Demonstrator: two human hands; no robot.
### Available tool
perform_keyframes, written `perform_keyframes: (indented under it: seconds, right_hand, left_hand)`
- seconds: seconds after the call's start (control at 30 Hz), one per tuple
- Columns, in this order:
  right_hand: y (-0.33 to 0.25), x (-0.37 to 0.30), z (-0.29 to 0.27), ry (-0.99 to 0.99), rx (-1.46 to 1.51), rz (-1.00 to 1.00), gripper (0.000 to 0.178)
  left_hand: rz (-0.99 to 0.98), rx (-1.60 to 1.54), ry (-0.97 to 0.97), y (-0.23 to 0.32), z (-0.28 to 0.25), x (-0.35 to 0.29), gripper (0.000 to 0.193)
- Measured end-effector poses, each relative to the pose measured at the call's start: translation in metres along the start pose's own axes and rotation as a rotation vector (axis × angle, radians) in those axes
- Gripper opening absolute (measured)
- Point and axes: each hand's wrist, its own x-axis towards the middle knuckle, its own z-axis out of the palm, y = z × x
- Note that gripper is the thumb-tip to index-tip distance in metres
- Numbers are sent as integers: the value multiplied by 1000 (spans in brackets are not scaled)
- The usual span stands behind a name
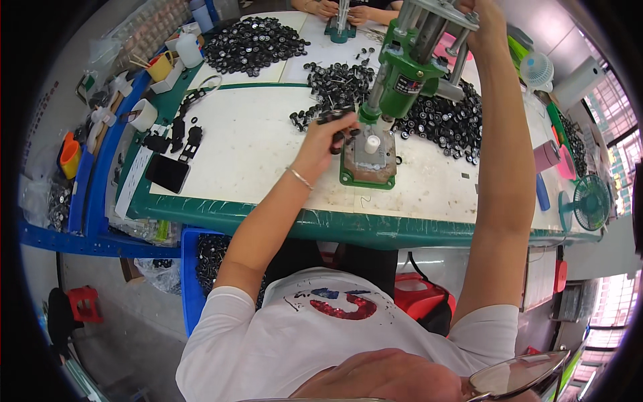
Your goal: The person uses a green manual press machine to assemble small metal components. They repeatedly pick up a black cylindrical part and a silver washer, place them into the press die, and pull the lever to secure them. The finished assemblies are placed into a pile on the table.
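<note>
A green hand press with steel rods stands on the table before me. Its base plate carries a small white round fitting under the ram. Just left of the ram, my left hand is closed around several small black wheels; fingers hide part of them. My right arm reaches up along the press's right side. At the top, my right hand is closed by the press's head, on its handle, mostly cut off by the picture's upper edge.
Heaps of black wheels lie at the back left and beside the press. A phone rests at the table's left. Across the table, another person's hands work at a second green press. A blue bin stands below.
</note>
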Motion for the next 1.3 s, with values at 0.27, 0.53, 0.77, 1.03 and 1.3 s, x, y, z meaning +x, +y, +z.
perform_keyframes:
  seconds: [0.27,0.53,0.77,1.03,1.3]
  right_hand:
    - [18,-18,2,-163,228,117,17]
    - [20,-39,-34,-211,6,151,23]
    - [36,-110,-57,102,-223,115,33]
    - [87,-223,-108,-31,-506,283,15]
    - [107,-305,-107,-132,-768,306,16]
  left_hand:
    - [-23,186,182,66,-122,-95,19]
    - [-369,928,80,94,-219,-260,28]
    - [-440,1280,119,96,-217,-292,45]
    - [162,933,42,74,-117,-79,32]
    - [444,952,151,15,-124,112,57]
